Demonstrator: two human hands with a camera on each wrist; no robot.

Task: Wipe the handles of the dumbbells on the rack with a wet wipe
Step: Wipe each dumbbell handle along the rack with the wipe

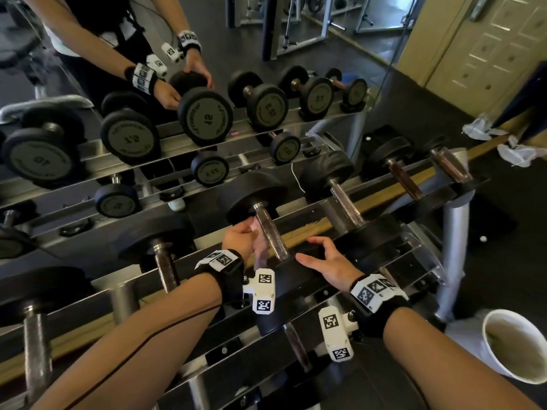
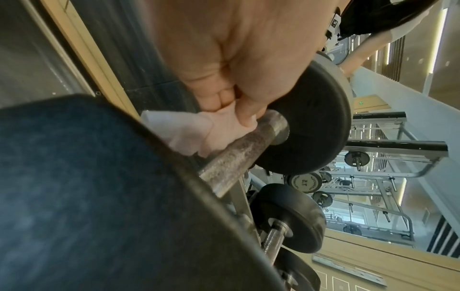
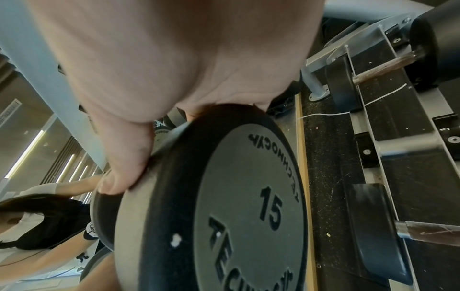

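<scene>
Black dumbbells lie in a row on the metal rack [image 1: 454,232]. My left hand [image 1: 241,239] [image 2: 236,69] pinches a white wet wipe [image 1: 253,225] [image 2: 189,132] and presses it against the left side of the steel handle [image 1: 270,232] [image 2: 236,157] of the middle dumbbell, close to its far head [image 1: 254,193]. My right hand [image 1: 325,261] [image 3: 161,69] lies on top of that dumbbell's near head [image 3: 236,196], marked 15, with thumb and fingers curved round its rim.
More dumbbells lie on either side, one to the left [image 1: 164,264] and two to the right [image 1: 346,202] [image 1: 405,179]. A mirror [image 1: 207,113] behind the rack reflects it all. A white bin [image 1: 515,344] stands at the lower right; crumpled white wipes [image 1: 518,152] lie on the floor.
</scene>
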